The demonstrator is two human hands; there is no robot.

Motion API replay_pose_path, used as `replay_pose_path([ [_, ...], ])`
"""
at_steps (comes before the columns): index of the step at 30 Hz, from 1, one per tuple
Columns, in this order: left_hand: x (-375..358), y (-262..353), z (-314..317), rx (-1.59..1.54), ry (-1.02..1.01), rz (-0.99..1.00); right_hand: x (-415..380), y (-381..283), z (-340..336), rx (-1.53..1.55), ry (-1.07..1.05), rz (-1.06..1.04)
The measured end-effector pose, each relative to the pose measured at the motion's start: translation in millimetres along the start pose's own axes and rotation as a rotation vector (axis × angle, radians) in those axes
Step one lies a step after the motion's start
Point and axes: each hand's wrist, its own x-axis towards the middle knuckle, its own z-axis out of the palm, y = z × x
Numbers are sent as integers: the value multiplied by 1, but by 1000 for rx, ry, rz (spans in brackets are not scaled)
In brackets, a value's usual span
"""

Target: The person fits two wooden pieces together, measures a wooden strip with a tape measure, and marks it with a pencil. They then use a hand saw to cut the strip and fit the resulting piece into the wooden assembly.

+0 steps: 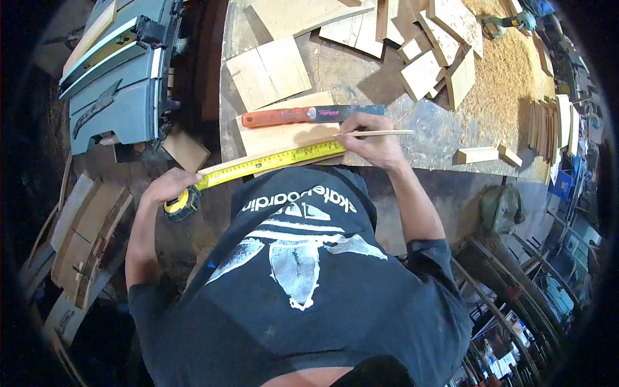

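Note:
My left hand (171, 185) grips the yellow and black case of a tape measure (182, 204) off the left front of the bench. Its yellow blade (271, 162) runs out to the right, up to my right hand (373, 138), along a narrow pale wooden edge. My right hand is closed with fingertips at the blade's far part. A thin pale wooden stick (387, 133) sticks out rightward from it; whether this joins the wood left of the hand is hidden. Just beyond lies a handsaw (284, 117) with an orange handle, on a board (261, 137).
The workbench (361, 84) carries a square board (269, 72), several offcuts (445, 58), sawdust (503, 77), small blocks (477, 155) and a green tool (509, 24). Stacked curved pieces (545, 132) stand at right. A blue-grey case (119, 90) is at left, above wooden parts (84, 232).

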Motion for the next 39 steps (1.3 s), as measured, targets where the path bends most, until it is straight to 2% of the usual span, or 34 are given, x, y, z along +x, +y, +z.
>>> replay_pose_path([
  [1,-9,11,-1,2,2,-1,-7,-1,-7,139,77,-10],
  [3,-29,33,-7,-2,-98,-161,-26,-9,-29,172,137,-72],
  [4,-30,32,-7,47,-142,19,-34,-12,-39,159,210,-156],
  [6,-44,54,-4,59,-168,79,-56,-20,-54,145,286,-241],
  [8,-56,92,-2,67,-177,95,-79,-26,-63,314,429,-295],
  [10,-53,124,2,100,-128,212,-93,-19,-72,361,502,-379],
  [11,-51,148,2,111,-151,144,-99,-15,-73,357,554,-417],
  [12,-43,160,9,155,-121,214,-104,-10,-73,362,559,-424],
  [14,-27,194,17,208,-63,314,-112,-3,-76,504,787,-492],
  [15,-21,216,24,209,-55,338,-119,-5,-79,502,796,-494],
  [17,-8,262,36,53,2,464,-126,-7,-89,716,991,-335],
  [18,4,284,43,6,75,572,-143,22,-104,679,830,-275],
  [19,21,307,50,-44,149,675,-142,30,-102,684,835,-275],
  [21,65,353,67,-324,148,722,-122,45,-95,421,1002,389],
  [23,83,413,87,-255,266,648,-106,84,-78,60,840,467],
  [25,85,463,107,-184,273,636,-94,120,-65,164,847,420],
  [27,115,491,141,-142,391,678,-89,155,-65,190,898,401],
  [29,139,500,169,-153,581,746,-90,177,-71,-134,1078,218],
  [30,150,500,182,-237,653,819,-94,138,-80,356,981,394],
  [31,156,500,187,-232,654,802,-95,118,-86,401,944,423],
  [33,158,500,196,-265,874,978,-98,128,-88,79,1006,306],
  [34,155,497,197,-338,883,1069,-100,136,-90,78,992,312],
  [35,150,487,198,-345,889,1050,-102,145,-91,16,1000,237],
  [36,140,472,196,-266,920,1172,-101,149,-89,-42,1008,159],
  [37,127,454,192,-182,947,1297,-99,139,-85,-38,993,162],
  [39,98,401,184,-98,976,1264,-100,107,-80,334,997,262],
])
